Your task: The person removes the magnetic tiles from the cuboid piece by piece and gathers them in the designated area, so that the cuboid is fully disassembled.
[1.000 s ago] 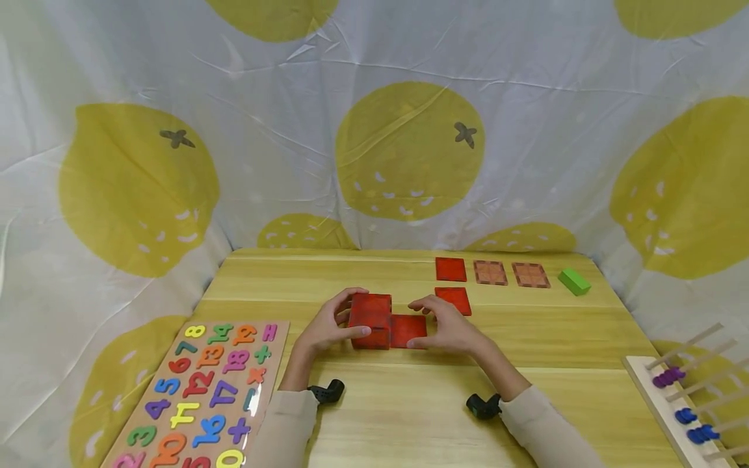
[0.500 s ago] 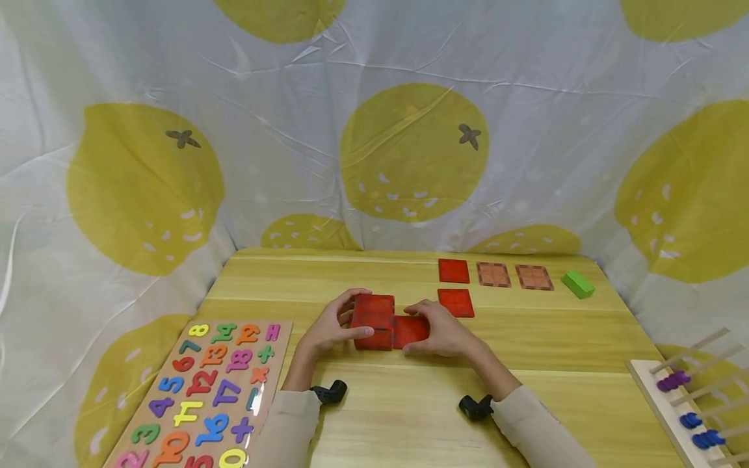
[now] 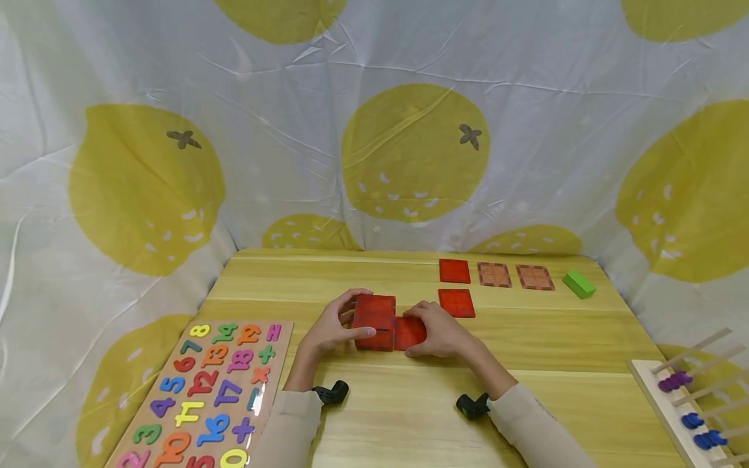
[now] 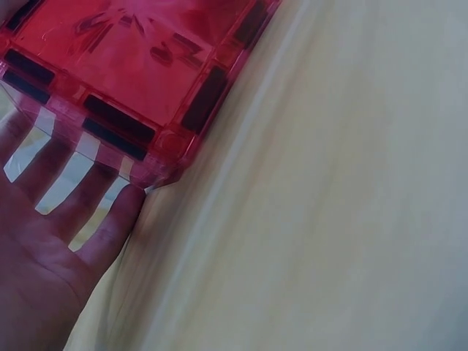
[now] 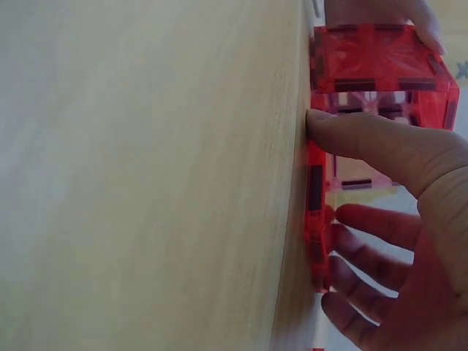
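Observation:
A cube of see-through red magnetic tiles (image 3: pixel 375 312) stands on the table's middle. My left hand (image 3: pixel 329 326) grips it, thumb at the front and fingers around the left and back. In the left wrist view the fingertips meet the cube's side (image 4: pixel 139 44). A single red magnetic tile (image 3: pixel 409 333) lies flat against the cube's right side. My right hand (image 3: pixel 443 330) holds this tile, thumb at its near edge and fingers at the far side. The right wrist view shows the thumb low by the cube's front (image 5: pixel 376 58) and fingertips along the tile (image 5: pixel 316 245).
Two more red tiles (image 3: pixel 454 271) and two pale orange tiles (image 3: pixel 494 275) lie behind, beside a green block (image 3: pixel 579 285). A number board (image 3: pixel 219 364) is at the left. A wooden peg counter (image 3: pixel 673 403) with beads stands right. A lemon-print cloth (image 3: pixel 281 143) hangs behind.
My right hand has moved slightly left, from hovering over the flat tile's right side to taking hold of it. The left hand keeps its grip on the cube.

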